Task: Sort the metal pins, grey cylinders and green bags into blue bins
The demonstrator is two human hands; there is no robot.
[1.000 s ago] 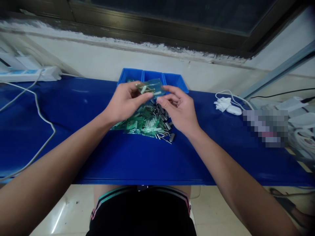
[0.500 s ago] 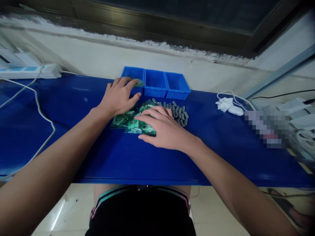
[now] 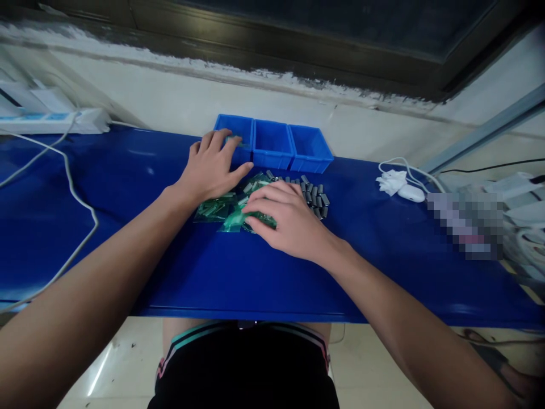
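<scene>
My left hand (image 3: 215, 165) is over the front of the left blue bin (image 3: 234, 124), its fingers apart. A small greenish packet (image 3: 233, 140) shows in that bin right by the fingertips. My right hand (image 3: 287, 218) has its fingers drawn together on a green plastic bag (image 3: 233, 220) with small pale parts, in the pile on the table. Another green bag (image 3: 213, 209) of parts lies to the left, below my left wrist. Behind my right hand are several small dark metallic cylinders (image 3: 317, 199), partly hidden by it.
Two more blue bins, the middle bin (image 3: 272, 159) and the right bin (image 3: 313, 163), stand in the row by the wall. White cables (image 3: 72, 196) cross the left of the blue table (image 3: 238, 278). At right lie crumpled tissue (image 3: 390, 182) and a white mouse-like object (image 3: 411, 193).
My left hand has let go of the small packet, which now sits lower in the left bin. My right hand's fingers have closed on the green bag and crumpled it.
</scene>
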